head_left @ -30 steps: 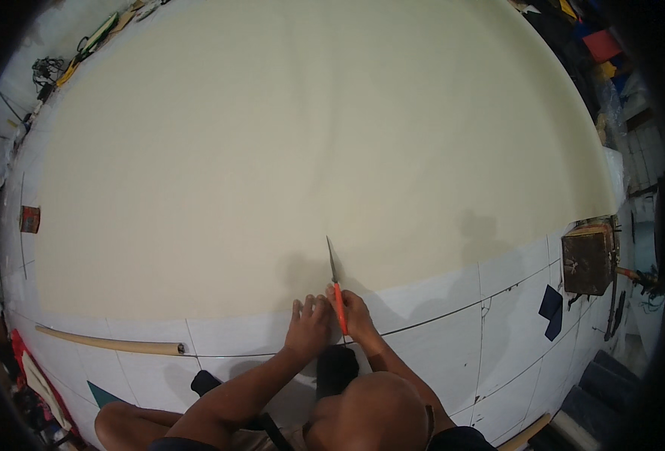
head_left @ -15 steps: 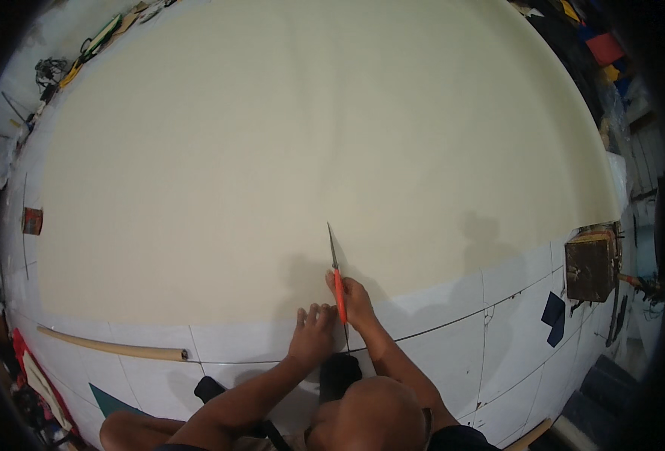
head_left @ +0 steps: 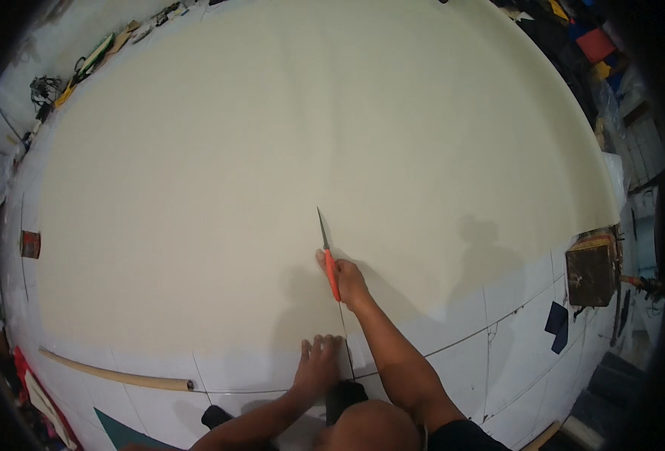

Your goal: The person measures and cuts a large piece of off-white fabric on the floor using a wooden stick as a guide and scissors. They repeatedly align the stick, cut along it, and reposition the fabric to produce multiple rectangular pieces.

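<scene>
At far left a small reddish-brown block (head_left: pixel 30 244) sits beside a broad, smooth cream sheet (head_left: pixel 182 188) spread over the white tiled floor (head_left: pixel 268 376); a long tan cardboard tube (head_left: pixel 114 371) lies nearer the person. The left hand (head_left: pixel 319 365) rests by the sheet's near edge, its fingers slightly spread and gripping nothing that shows. Just right of it and farther in, orange-handled metal scissors (head_left: pixel 332 276) point away across the sheet, the right hand's (head_left: pixel 349 284) fingers wrapped round their handles. A thin dark line behind them, probably a slit, suggests that cutting inward is the step in hand; the next move seems to call for guiding the blades straight while the left hand steadies the edge. Farther right stand a dark brown boxy block (head_left: pixel 591 276) and navy fabric scraps (head_left: pixel 557 327).
</scene>
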Motion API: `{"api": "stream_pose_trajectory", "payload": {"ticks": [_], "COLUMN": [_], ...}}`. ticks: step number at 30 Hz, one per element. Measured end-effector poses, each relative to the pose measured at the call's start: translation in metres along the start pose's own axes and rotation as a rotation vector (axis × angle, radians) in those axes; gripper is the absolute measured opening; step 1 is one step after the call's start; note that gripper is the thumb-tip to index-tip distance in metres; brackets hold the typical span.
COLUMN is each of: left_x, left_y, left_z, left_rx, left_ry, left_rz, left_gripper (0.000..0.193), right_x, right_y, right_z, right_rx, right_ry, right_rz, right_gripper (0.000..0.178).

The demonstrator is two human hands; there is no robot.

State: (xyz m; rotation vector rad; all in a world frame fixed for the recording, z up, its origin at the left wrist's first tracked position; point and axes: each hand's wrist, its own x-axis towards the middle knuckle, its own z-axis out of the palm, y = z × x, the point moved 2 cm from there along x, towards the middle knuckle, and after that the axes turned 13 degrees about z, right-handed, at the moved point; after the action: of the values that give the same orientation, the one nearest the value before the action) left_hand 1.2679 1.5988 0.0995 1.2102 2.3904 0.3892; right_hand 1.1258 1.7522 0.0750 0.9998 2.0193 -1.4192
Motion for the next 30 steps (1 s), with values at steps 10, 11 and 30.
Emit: {"api": "stream_pose_trajectory", "payload": {"ticks": [10,11,30], "left_x": [0.002,0.001,-0.005], "left_y": [-0.003,-0.004,-0.015], "left_z": [-0.001,-0.002,0.028], "left_rx": [-0.046,-0.043,0.158], "left_ry": [-0.041,-0.031,-0.19], "left_rz": [0.054,0.052,0.089], "left_gripper": [0.061,0.061,0.07], "right_x": [0.067,0.068,0.176], "right_y": [-0.088,-0.091,-0.168], "right_z": [-0.01,-0.01,0.005], "right_rx": [0.023,0.005,0.101], "right_ry": [-0.007,-0.017,0.097], "right_rz": [-0.025,-0.008,-0.114], "right_gripper": [0.079,0.08,0.073]}}
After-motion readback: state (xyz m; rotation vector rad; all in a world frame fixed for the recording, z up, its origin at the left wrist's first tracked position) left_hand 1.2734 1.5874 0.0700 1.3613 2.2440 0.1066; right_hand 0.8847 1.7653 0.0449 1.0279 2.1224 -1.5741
